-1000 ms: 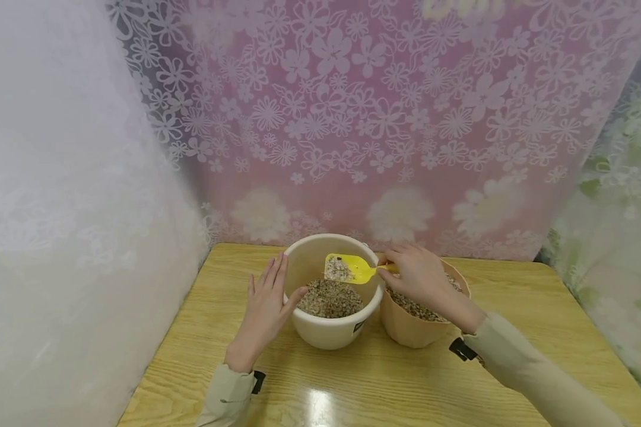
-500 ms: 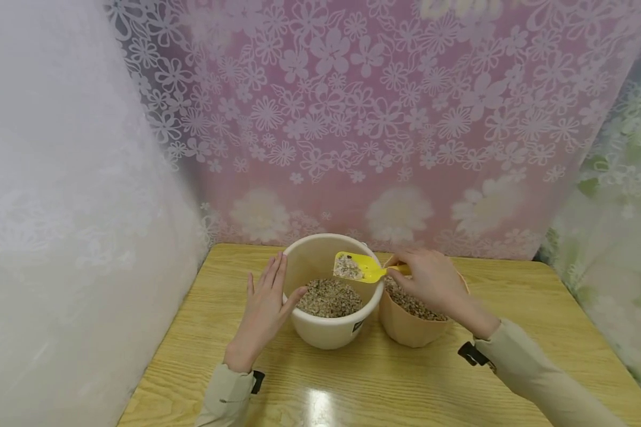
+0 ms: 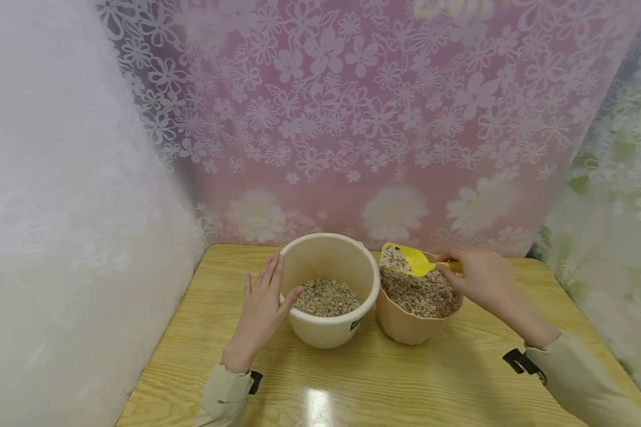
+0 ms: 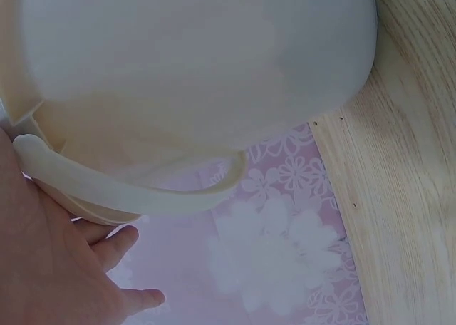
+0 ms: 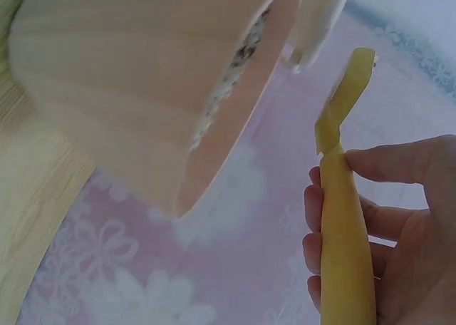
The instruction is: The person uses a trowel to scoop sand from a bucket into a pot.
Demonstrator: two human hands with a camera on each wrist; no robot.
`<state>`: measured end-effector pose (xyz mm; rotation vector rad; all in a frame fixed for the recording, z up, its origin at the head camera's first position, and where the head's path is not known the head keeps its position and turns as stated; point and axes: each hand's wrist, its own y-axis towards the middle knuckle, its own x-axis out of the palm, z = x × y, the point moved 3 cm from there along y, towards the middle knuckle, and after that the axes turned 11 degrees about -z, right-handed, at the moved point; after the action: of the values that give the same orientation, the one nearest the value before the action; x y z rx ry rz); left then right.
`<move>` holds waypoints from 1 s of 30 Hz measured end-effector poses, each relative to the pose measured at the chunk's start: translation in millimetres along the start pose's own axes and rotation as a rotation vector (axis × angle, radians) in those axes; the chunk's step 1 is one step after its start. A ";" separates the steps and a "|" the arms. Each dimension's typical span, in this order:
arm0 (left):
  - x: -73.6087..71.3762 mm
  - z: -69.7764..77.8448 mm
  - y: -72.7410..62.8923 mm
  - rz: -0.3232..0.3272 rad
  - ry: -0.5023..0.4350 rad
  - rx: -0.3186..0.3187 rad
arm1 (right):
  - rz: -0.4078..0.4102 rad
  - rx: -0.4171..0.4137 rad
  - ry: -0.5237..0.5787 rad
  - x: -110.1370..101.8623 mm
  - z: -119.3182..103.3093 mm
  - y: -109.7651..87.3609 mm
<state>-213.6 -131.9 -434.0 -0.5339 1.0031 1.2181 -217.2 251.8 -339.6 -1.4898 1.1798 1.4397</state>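
Observation:
My right hand [image 3: 483, 279] grips the yellow handle [image 5: 345, 246] of a small yellow shovel [image 3: 419, 261]. Pale grit lies on its blade, which hangs over the peach pot [image 3: 408, 329]. That pot is filled high with brownish grit [image 3: 419, 293]. To its left stands a cream bucket [image 3: 323, 335] with a lower layer of similar grit [image 3: 327, 298]. Against the bucket's left rim rests my left hand [image 3: 262, 305], fingers straight and thumb reaching over the edge. The left wrist view shows the bucket's curved handle [image 4: 135, 193] hanging beside that hand.
Both containers stand close together on a wooden table [image 3: 384, 385]. Behind the table hangs a pink flowered curtain [image 3: 326, 148]. A whitish sheet [image 3: 75, 237] borders the left side, and a leaf-patterned one [image 3: 614, 249] the right.
My right hand has moved right, carrying the loaded shovel from over the cream bucket to over the peach pot. The left hand has stayed on the bucket's rim.

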 end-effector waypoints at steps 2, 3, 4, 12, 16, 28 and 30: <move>-0.4 -0.8 -0.3 0.004 -0.001 -0.001 | 0.020 -0.004 -0.045 1.2 8.7 -4.4; -0.4 -1.2 -0.4 0.006 -0.003 -0.001 | 0.032 -0.005 -0.067 1.5 12.4 -6.7; -0.6 -1.4 -0.4 0.009 -0.003 0.000 | 0.047 -0.004 -0.094 1.9 15.7 -8.6; -2.0 -3.3 -1.0 0.007 0.004 -0.004 | 0.144 -0.071 -0.264 7.6 26.0 -14.4; -2.6 -3.1 -0.8 -0.002 0.002 -0.008 | 0.110 -0.126 -0.289 12.8 20.7 -11.7; -0.5 -0.5 -0.8 -0.004 -0.020 0.003 | 0.283 -0.245 -0.340 24.0 13.8 4.3; 0.0 0.0 -0.8 0.000 -0.017 0.005 | 0.322 -0.243 -0.359 23.6 18.3 5.7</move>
<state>-212.8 -132.2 -434.1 -0.5192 0.9916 1.2177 -229.6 264.5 -364.3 -1.1573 1.0806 2.0328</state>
